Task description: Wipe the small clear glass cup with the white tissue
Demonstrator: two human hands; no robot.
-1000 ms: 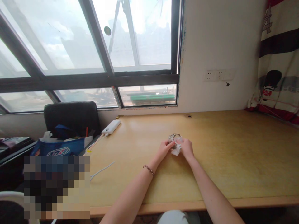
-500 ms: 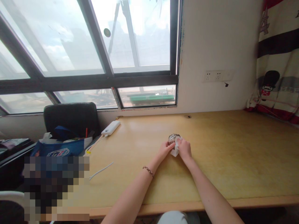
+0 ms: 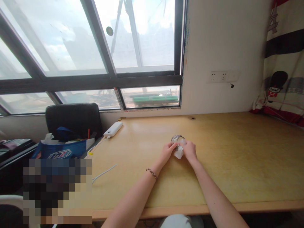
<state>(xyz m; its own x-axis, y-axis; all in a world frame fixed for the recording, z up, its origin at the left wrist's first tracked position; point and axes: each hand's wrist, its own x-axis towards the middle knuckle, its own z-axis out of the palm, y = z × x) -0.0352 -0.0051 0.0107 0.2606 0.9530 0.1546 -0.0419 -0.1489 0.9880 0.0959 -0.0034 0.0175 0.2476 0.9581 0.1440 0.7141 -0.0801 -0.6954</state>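
Observation:
A small clear glass jar [image 3: 177,139] stands on the wooden desk [image 3: 237,158] in front of me. My left hand [image 3: 168,150] is closed on its left side and steadies it. My right hand [image 3: 189,149] is closed on a crumpled white tissue [image 3: 179,153] and presses it against the jar's near side. Both forearms reach in from the bottom edge. A braided bracelet [image 3: 151,172] is on my left wrist.
A white power bank [image 3: 113,129] with a cable lies at the desk's back left. A white cable [image 3: 103,173] trails near the left edge. A black chair [image 3: 73,118] with a blue bag [image 3: 60,151] stands left. A curtain [image 3: 282,63] hangs right.
My right hand has shifted slightly with the tissue against the jar, in toward it and back. The jar and left hand have stayed in place.

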